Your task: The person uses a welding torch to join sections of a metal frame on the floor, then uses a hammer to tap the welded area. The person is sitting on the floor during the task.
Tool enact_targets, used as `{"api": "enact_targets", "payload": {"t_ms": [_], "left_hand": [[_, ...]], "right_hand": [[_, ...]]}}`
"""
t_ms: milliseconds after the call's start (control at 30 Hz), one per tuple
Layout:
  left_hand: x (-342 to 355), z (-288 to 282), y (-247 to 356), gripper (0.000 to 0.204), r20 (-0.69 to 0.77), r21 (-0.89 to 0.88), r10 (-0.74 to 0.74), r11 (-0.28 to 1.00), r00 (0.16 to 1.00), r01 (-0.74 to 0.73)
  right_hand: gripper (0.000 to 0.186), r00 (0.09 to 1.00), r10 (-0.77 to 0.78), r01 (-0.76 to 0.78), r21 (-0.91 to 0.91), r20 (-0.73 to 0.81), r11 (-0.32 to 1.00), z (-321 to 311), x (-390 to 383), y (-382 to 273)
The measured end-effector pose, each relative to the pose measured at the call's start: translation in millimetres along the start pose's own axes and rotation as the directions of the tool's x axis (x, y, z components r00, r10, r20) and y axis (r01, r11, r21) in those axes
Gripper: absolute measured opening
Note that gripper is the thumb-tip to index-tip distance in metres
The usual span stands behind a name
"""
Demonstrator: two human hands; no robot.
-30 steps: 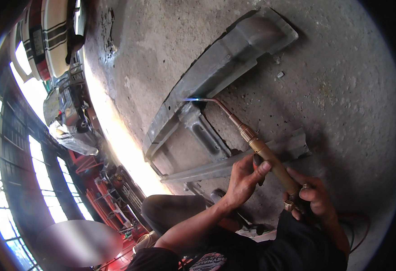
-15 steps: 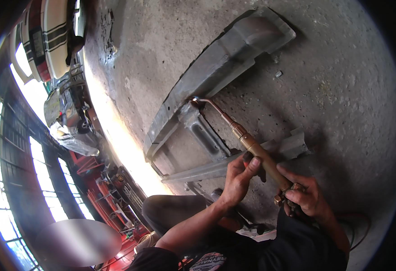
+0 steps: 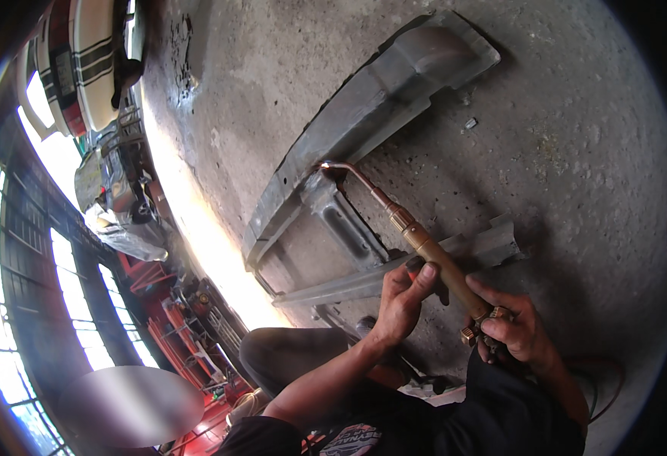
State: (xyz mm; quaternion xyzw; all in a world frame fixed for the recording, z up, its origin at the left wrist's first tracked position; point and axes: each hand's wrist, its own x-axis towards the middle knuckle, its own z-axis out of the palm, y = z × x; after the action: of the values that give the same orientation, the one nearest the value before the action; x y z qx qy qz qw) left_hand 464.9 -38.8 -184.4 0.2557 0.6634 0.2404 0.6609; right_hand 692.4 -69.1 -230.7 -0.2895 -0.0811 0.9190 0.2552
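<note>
A brass welding torch [image 3: 451,280] slants across the middle, its thin bent copper neck running up and left. The nozzle meets a long grey sheet-metal panel [image 3: 356,106] beside its joint with a shorter ribbed bracket [image 3: 343,222]; a small bright spot shows at the tip. My right hand [image 3: 522,333] is closed round the torch's rear end, fingers at its valve knobs. Alongside the torch body, my left hand [image 3: 400,304] is closed with the thumb up, around a small dark and reddish thing too hidden to name.
The metal parts lie on a rough concrete floor [image 3: 577,182]. A second metal rail [image 3: 333,289] crosses under the bracket. Red and green hoses [image 3: 615,380] curve at lower right. My bent knee [image 3: 288,353], a red rack [image 3: 177,330] and a striped vehicle [image 3: 90,64] are at left.
The torch tip has shifted very slightly left along the joint, and the bluish-white glow there looks smaller. Both hands hold nearly the same position.
</note>
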Motion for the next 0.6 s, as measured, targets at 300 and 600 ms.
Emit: {"api": "enact_targets", "payload": {"t_ms": [300,600], "left_hand": [[-1.7,-1.4,-1.4,0.041,-0.002,0.004,-0.007,1.0,1.0,0.007],[-1.9,-0.4,-1.2,0.043,-0.018,0.013,-0.009,1.0,1.0,0.009]], "right_hand": [[0.067,1.0,-0.007,0.007,-0.037,-0.007,0.999,1.4,-0.1,1.7],[0.066,0.998,0.038,-0.038,0.005,-0.04,0.999,3.9,0.4,0.6]]}}
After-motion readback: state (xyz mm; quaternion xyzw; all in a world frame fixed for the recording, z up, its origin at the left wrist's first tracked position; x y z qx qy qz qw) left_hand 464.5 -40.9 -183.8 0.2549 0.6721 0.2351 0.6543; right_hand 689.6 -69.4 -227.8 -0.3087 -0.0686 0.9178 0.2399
